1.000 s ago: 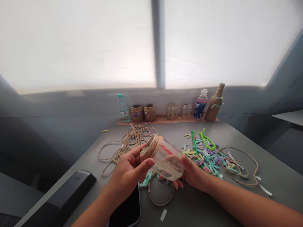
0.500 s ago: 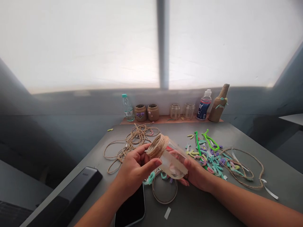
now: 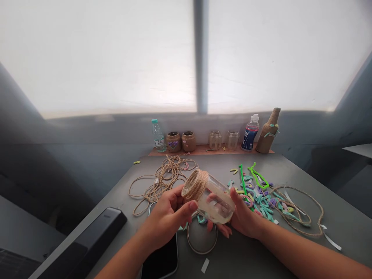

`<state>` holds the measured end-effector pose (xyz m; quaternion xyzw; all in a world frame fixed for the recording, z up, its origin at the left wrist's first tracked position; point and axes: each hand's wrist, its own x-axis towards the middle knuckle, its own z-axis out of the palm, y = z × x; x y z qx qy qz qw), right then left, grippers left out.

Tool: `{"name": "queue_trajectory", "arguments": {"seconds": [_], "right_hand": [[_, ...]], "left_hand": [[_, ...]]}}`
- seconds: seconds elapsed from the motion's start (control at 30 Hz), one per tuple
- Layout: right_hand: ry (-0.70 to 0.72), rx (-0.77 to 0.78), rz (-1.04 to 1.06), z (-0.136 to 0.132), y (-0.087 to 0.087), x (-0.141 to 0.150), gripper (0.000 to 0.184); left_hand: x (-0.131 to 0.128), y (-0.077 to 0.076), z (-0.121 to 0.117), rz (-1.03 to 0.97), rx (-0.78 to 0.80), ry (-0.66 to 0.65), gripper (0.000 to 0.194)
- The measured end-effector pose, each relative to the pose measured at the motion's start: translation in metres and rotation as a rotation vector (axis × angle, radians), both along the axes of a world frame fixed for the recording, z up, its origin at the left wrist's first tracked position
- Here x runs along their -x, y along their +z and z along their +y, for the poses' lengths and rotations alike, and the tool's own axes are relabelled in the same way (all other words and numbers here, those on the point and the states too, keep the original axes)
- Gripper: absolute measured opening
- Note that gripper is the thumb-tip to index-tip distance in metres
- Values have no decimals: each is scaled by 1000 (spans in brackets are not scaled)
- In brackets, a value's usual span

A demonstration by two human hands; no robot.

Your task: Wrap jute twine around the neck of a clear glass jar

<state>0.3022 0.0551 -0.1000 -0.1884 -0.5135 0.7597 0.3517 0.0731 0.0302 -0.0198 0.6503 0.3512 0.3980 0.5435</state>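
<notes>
**Twine-wrapped jar held up in both hands**

The glass jar (image 3: pixel 216 199) is in the air above the desk (image 3: pixel 247 254), tilted close to level, with a band of tight jute twine (image 3: pixel 195 185) coiled around its left end. The left hand (image 3: pixel 167 219) cradles that wrapped end from below, fingers curled together against the twine and glass, thumb lying across the near side. The right hand (image 3: pixel 244 217) takes the far end, fingers clamped under the glass, thumb up along its side. Both forearms reach in from the bottom corners, wrists turned slightly inward, elbows out of view. A firm grip right at the band helps keep the turns snug, each lying tight against the last with no gaps. Loose jute twine (image 3: pixel 171 170) lies in loops behind the left hand, pastel pipe cleaner pieces (image 3: pixel 257 201) are scattered to the right, and a thin metal ring (image 3: pixel 202 254) sits beneath the jar beside a black smartphone (image 3: pixel 161 259).
</notes>
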Motion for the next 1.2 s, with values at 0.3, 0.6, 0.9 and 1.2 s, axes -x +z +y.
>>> {"name": "queue_trajectory", "arguments": {"seconds": [0.3, 0.6, 0.9, 1.2], "right_hand": [[26, 65, -15, 4, 2, 0, 89], [47, -16, -77, 5, -5, 3, 95], [-65, -76, -175, -1, 4, 12, 94], [-116, -101, -235, -6, 5, 11, 99]], "left_hand": [[1, -4, 0, 50, -67, 19, 43], [5, -16, 5, 12, -41, 12, 56], [14, -17, 9, 40, -96, 48, 53], [10, -11, 7, -22, -58, 33, 52]]}}
